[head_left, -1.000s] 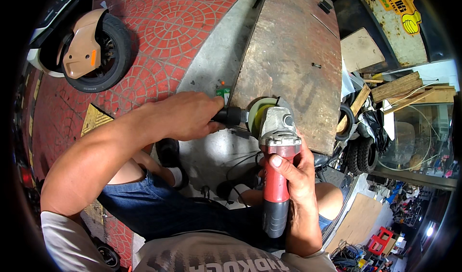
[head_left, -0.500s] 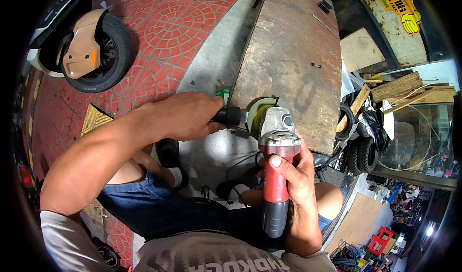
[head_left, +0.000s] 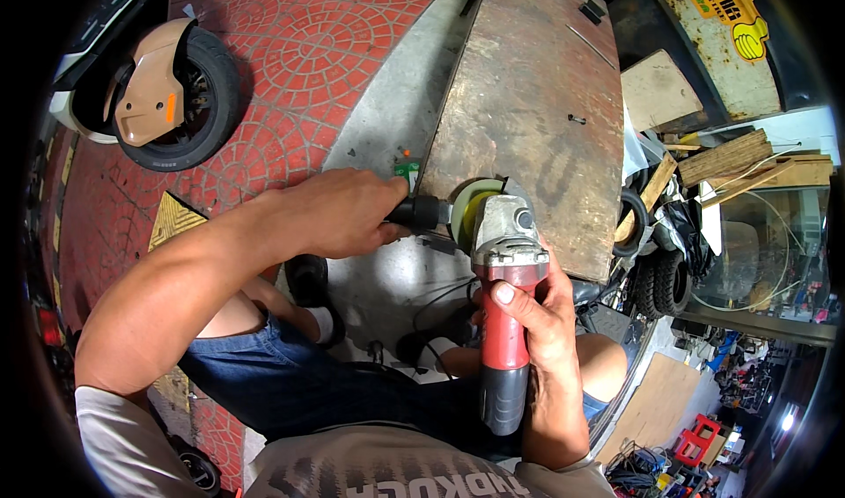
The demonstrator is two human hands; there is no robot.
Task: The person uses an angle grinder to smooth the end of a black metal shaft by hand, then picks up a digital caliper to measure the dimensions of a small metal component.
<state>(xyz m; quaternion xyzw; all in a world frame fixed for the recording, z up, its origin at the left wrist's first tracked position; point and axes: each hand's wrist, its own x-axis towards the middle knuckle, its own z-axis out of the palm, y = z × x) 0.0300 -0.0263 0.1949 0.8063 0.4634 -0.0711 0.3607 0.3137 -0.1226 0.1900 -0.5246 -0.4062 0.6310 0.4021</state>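
My right hand [head_left: 546,322] is wrapped round the red and black body of an angle grinder [head_left: 505,331], its thumb lying along the top. The grinder's grey metal head points away from me, over the near edge of a worn wooden board [head_left: 528,119]. A pale greenish disc [head_left: 466,209] with a yellow middle stands on edge at the head's left side. My left hand [head_left: 365,212] is closed round a short black cylindrical part [head_left: 421,212]. That part's metal end is right beside the disc; whether they touch I cannot tell. The fingertips of my left hand are partly hidden.
A small dark bolt-like piece [head_left: 576,118] and a thin rod [head_left: 591,47] lie on the board. A wheel [head_left: 220,93] with a tan fender stands on the red paving at left. Wood scraps [head_left: 726,159] and small tyres [head_left: 660,282] are piled at right.
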